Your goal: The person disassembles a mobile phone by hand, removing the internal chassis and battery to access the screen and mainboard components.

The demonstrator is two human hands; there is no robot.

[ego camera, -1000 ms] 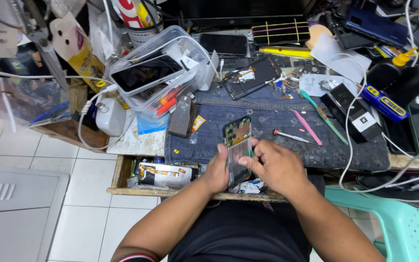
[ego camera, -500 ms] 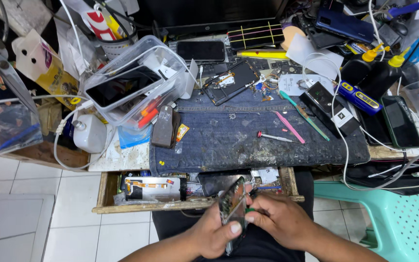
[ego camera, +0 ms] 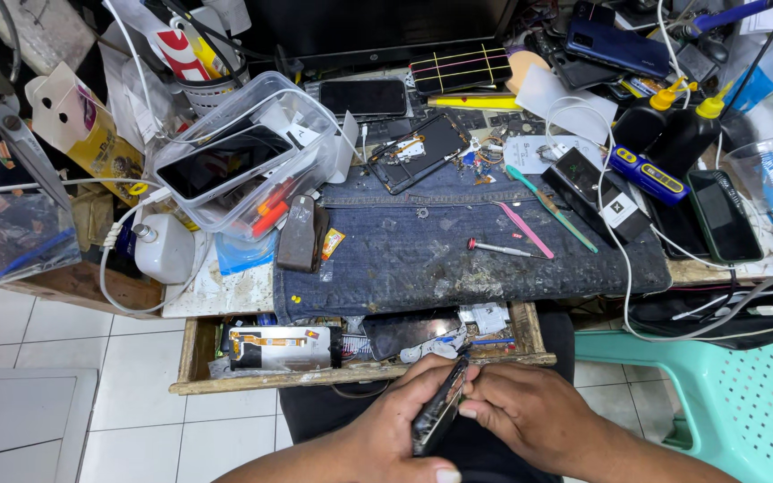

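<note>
On the far left a pair of scissors point(ego camera: 6, 130) hangs over a bag of clear plastic. Next to it a white bottle point(ego camera: 163, 250) stands on the counter point(ego camera: 225, 291), and behind the bottle there is a clear plastic tub point(ego camera: 248, 165) with a dark phone lying on top of it. A grey block-shaped tool point(ego camera: 299, 234) rests at the left edge of the denim cloth point(ego camera: 458, 259), which covers the middle of the counter. On the cloth lie a small screwdriver point(ego camera: 503, 249), pink tweezers point(ego camera: 522, 229) and a green tool point(ego camera: 552, 208), all near each other. Behind the cloth an opened phone point(ego camera: 418, 152) lies with its inner parts facing up.

Under the counter an open wooden drawer point(ego camera: 225, 380) holds a phone part and other small pieces.

In front of the drawer, low in the view, the left hand point(ego camera: 395, 429) and the right hand point(ego camera: 530, 416) are close together, and both are closed on the opened phone body point(ego camera: 440, 416). This phone is held on its edge, above the lap, just below the front of the drawer. The left hand grips it from the left and from below; the fingers of the right hand press on its right side.

On the right, two black bottles point(ego camera: 673, 130) with yellow caps stand beside a dark phone point(ego camera: 722, 215), and a green plastic chair point(ego camera: 744, 394) is in the corner.
</note>
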